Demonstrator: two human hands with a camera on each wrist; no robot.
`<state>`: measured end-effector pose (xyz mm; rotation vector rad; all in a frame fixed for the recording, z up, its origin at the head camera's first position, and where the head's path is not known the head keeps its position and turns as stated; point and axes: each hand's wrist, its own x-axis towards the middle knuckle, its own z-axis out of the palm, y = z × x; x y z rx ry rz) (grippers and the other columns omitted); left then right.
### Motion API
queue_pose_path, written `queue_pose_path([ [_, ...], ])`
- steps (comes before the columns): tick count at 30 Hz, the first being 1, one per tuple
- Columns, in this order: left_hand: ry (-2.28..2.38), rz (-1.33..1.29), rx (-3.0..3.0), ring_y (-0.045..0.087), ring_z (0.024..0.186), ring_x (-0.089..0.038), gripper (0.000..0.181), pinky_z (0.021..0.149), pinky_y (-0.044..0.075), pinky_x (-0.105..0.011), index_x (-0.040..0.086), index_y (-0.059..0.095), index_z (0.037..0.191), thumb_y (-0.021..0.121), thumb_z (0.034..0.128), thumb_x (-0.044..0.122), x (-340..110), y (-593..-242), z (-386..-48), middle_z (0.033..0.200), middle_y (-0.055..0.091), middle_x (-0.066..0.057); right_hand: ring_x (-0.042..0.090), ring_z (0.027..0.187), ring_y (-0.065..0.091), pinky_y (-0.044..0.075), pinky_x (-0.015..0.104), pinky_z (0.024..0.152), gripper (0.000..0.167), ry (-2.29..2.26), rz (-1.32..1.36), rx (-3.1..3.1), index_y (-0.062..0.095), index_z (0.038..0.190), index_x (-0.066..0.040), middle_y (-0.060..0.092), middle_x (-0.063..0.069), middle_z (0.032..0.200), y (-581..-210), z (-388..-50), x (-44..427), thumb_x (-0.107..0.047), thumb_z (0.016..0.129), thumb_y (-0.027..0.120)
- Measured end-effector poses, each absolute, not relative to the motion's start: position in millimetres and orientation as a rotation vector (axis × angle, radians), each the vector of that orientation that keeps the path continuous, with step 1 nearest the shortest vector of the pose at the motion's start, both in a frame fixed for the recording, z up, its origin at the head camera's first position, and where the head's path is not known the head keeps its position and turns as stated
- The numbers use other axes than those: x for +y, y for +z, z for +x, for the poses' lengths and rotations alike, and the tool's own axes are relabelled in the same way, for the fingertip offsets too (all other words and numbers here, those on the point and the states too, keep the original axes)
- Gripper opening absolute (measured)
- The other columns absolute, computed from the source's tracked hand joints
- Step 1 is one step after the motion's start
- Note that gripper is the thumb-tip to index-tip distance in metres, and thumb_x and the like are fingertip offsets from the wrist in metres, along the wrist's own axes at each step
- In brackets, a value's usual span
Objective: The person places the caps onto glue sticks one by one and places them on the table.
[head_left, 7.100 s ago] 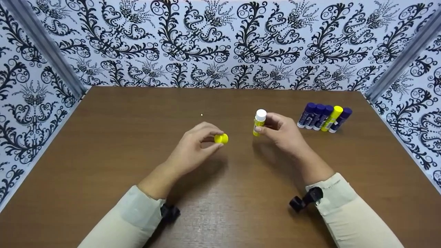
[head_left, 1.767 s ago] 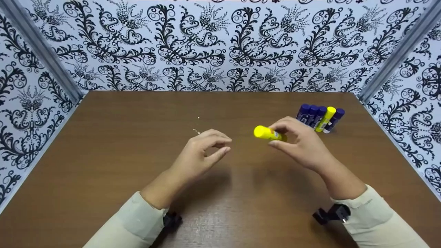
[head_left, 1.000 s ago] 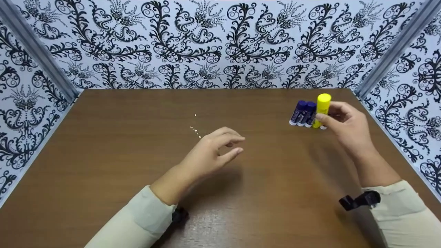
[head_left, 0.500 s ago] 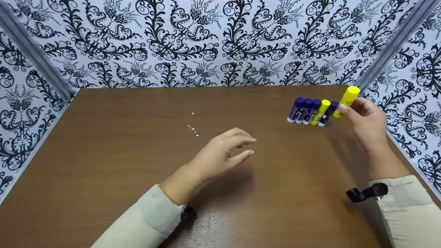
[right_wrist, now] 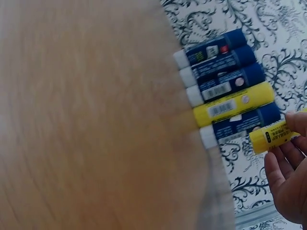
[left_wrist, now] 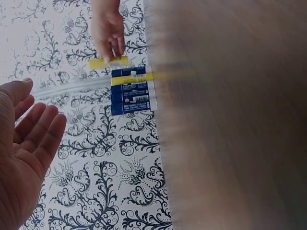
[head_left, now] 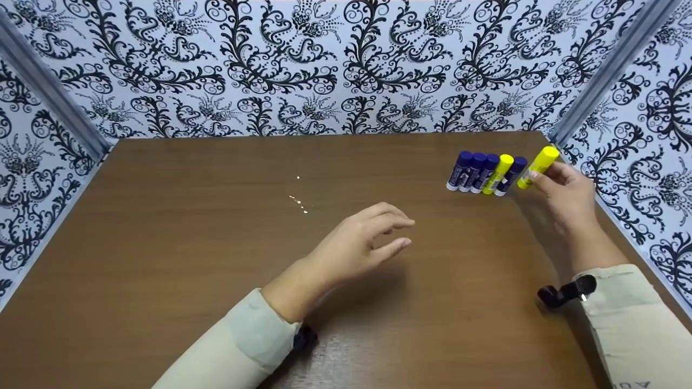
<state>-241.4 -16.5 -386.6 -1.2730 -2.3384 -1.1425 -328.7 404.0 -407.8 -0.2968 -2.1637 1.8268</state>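
Between the thumb and fingers of my right hand (head_left: 573, 197) is a capped yellow glue stick (head_left: 540, 165), leaning a little. It stands just right of a row of upright glue sticks, with a small gap to the end one. In that row are three dark blue glue sticks (head_left: 472, 172), then a yellow glue stick (head_left: 498, 174), then another dark blue glue stick (head_left: 511, 176). The right wrist view shows the held stick's lower end (right_wrist: 261, 142) apart from the blue one beside it. My left hand (head_left: 362, 243) hovers over the table with loosely bent fingers, holding nothing.
Several small white crumbs (head_left: 298, 202) lie on the brown wooden table (head_left: 189, 259), left of centre. Patterned black-and-white panels (head_left: 281, 65) enclose the back and both sides. The right panel is near my right hand.
Earlier my left hand held the yellow cap and my right the uncapped glue stick. Now the cap is on, my right hand has carried the stick past the row, and my left holds nothing.
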Motion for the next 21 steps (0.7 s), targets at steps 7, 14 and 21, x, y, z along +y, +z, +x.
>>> queue_pose_path([
  [7,-1.137,-1.288,-2.353,0.069,0.109,-0.016,0.028,0.096,0.057,-0.020,0.007,0.071,0.126,0.068,0.1021,0.021,-9.7,-386.9,-242.6,0.123,0.069,-0.005,0.004,0.093,0.062,0.057,0.009,0.079,0.027,1.883,-0.307,-2.177,0.068,0.118,-0.012,0.069,-0.013,0.098,-419.8,-336.9,406.7,-0.011,0.093,0.078],
  [14,-1.155,-1.293,-2.358,0.069,0.109,-0.017,0.029,0.096,0.056,-0.019,0.006,0.071,0.126,0.069,0.1017,0.020,-6.5,-385.7,-245.2,0.124,0.070,-0.005,0.003,0.093,0.062,0.057,0.010,0.079,0.025,1.846,-0.384,-2.265,0.068,0.117,-0.017,0.067,-0.016,0.097,-429.6,-344.1,409.9,-0.016,0.094,0.078],
  [21,-1.168,-1.295,-2.376,0.070,0.105,-0.019,0.029,0.095,0.058,-0.022,0.006,0.071,0.127,0.068,0.1020,0.021,-5.0,-387.0,-247.2,0.124,0.069,-0.006,0.007,0.084,0.071,0.061,0.016,0.077,0.026,2.051,-0.391,-2.175,0.067,0.114,-0.014,0.073,-0.011,0.091,-430.5,-341.2,407.0,-0.007,0.092,0.078],
])
